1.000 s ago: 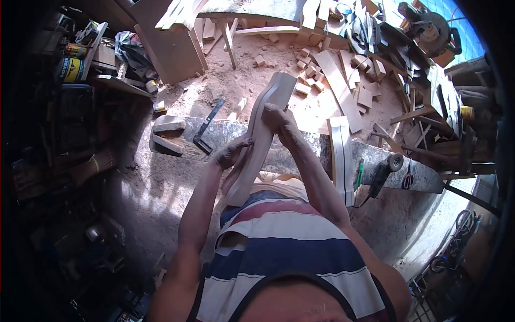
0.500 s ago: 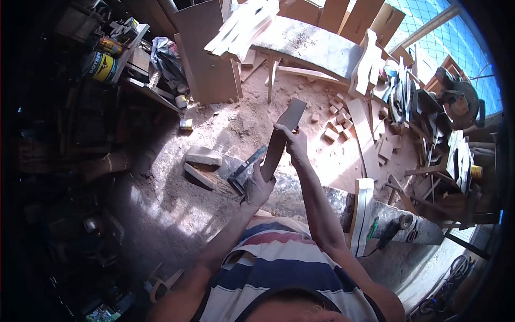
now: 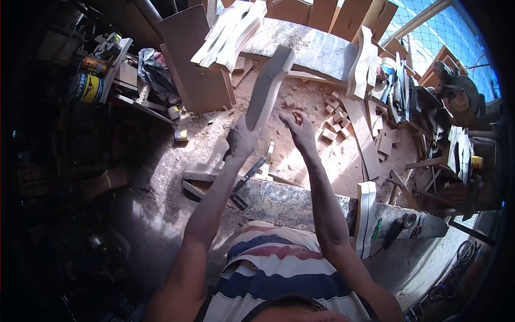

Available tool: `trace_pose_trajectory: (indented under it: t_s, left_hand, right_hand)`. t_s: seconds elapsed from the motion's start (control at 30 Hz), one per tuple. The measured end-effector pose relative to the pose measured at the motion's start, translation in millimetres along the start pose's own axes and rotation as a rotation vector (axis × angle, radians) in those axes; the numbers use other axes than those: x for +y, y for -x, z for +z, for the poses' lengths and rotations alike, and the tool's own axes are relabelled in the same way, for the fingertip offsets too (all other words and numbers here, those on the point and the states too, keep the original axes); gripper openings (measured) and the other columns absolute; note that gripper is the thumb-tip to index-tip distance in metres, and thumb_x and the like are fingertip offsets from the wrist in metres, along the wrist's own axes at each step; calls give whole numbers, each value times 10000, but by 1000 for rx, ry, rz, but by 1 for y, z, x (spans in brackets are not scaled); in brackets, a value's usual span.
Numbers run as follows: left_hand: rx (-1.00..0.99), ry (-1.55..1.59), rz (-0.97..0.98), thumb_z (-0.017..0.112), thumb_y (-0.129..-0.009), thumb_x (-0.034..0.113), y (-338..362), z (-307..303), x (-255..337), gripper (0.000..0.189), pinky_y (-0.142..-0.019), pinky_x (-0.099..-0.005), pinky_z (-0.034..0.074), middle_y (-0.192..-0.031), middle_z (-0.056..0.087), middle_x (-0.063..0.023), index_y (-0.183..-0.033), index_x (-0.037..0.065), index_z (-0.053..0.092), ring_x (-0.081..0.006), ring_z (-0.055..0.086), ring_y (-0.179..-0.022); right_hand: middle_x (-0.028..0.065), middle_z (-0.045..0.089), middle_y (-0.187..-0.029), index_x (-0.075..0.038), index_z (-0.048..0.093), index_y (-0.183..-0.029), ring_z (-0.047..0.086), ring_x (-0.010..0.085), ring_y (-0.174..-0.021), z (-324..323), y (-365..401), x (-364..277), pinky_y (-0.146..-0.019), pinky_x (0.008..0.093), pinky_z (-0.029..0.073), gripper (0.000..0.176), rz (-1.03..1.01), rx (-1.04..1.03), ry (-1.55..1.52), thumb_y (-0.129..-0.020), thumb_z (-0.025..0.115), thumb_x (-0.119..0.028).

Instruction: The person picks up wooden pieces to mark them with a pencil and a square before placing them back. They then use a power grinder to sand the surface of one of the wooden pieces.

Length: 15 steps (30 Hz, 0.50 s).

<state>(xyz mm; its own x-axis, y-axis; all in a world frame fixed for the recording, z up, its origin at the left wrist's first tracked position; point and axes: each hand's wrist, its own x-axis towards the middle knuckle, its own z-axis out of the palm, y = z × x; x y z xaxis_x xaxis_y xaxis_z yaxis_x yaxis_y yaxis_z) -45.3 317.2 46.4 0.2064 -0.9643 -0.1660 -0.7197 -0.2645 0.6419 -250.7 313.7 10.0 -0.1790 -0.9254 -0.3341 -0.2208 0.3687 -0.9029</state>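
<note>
My left hand (image 3: 242, 140) grips the lower end of a curved wooden piece (image 3: 268, 88), which points up and away over the sawdust-covered floor. Apart from the piece, on its right, is my right hand (image 3: 300, 129), its fingers loosely curled and spread with nothing seen in them. Below my hands runs a worn bench plank (image 3: 281, 201), with a black clamp-like tool (image 3: 248, 180) at its left part. Similar shaped pieces (image 3: 233, 35) lie stacked on the far bench (image 3: 316, 48), and another (image 3: 360, 64) rests at that bench's right end.
Several small wood blocks (image 3: 337, 119) lie on the floor ahead. A pale wooden piece (image 3: 365, 217) and an angle grinder (image 3: 397, 233) are on the near plank at right. A dusty circular saw (image 3: 456, 88) stands far right. Cans (image 3: 91, 88) sit on the left shelf.
The curved piece has moved up and away, now held by my left hand alone. My right hand has let go of it and sits lower, to its right.
</note>
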Motion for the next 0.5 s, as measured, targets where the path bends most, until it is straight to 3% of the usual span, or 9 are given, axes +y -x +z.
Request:
trace_pose_trajectory:
  t_s: [0.17,0.2,0.3,0.33,0.37,0.4,0.43,0.47,0.5]
  left_hand:
    - [-32,-139,98,826,-786,259,-186,30,24,603,-1009,-468,589,-1173,777,-246,-1326,43,669,-401,762,-1101]
    - [-39,-167,141,813,-772,280,-223,36,27,627,-1009,-455,591,-1138,783,-254,-1333,34,683,-406,765,-1083]
    - [-49,-195,110,847,-729,333,-297,53,34,614,-966,-446,601,-1088,787,-244,-1233,2,728,-371,771,-1057]
    - [-79,-232,95,859,-714,348,-310,52,42,609,-945,-444,607,-1071,789,-240,-1196,-6,745,-358,773,-1046]
    - [-36,-273,139,857,-715,332,-360,69,24,584,-922,-445,614,-1063,789,-241,-1180,-5,751,-357,777,-1030]
    - [5,-316,180,855,-715,317,-395,83,16,560,-899,-446,621,-1056,790,-243,-1164,-3,756,-357,780,-1014]
    - [12,-285,168,830,-728,289,-406,90,20,481,-868,-454,622,-1044,790,-245,-1106,0,762,-360,783,-975]
    - [15,-256,154,805,-740,262,-414,98,22,403,-836,-463,623,-1033,790,-248,-1047,4,767,-364,786,-935]
    - [17,-229,137,780,-752,234,-420,105,20,328,-805,-472,624,-1021,791,-250,-988,7,773,-368,789,-896]
  right_hand:
    - [166,779,-1044,84,721,-1261,736,203,-894,-64,123,160,-837,327,575,505,264,-38,63,-993,772,-341]
    - [81,732,-852,79,728,-1239,659,114,-754,-74,164,207,-677,305,528,454,249,10,-28,-1005,756,-309]
    - [37,695,-781,74,761,-1058,661,103,-727,-107,247,203,-671,311,541,337,381,42,-8,-1008,720,-256]
    - [43,711,-780,67,754,-1032,662,101,-723,-121,304,257,-676,313,541,311,346,80,98,-1010,703,-239]
    - [44,712,-770,60,745,-1031,660,103,-704,-135,341,240,-662,313,541,290,469,75,219,-998,704,-225]
    - [45,711,-756,39,750,-963,651,113,-671,-142,377,241,-643,316,534,263,740,133,-7,-978,714,-221]
    - [49,712,-747,11,754,-879,659,122,-657,-147,416,261,-618,317,529,235,755,224,-98,-966,723,-205]
    - [46,702,-717,-12,754,-826,673,131,-652,-156,457,285,-600,324,525,217,677,216,241,-962,733,-179]
    - [80,728,-735,20,754,-833,707,153,-663,-162,491,298,-601,331,531,230,802,243,157,-953,739,-176]
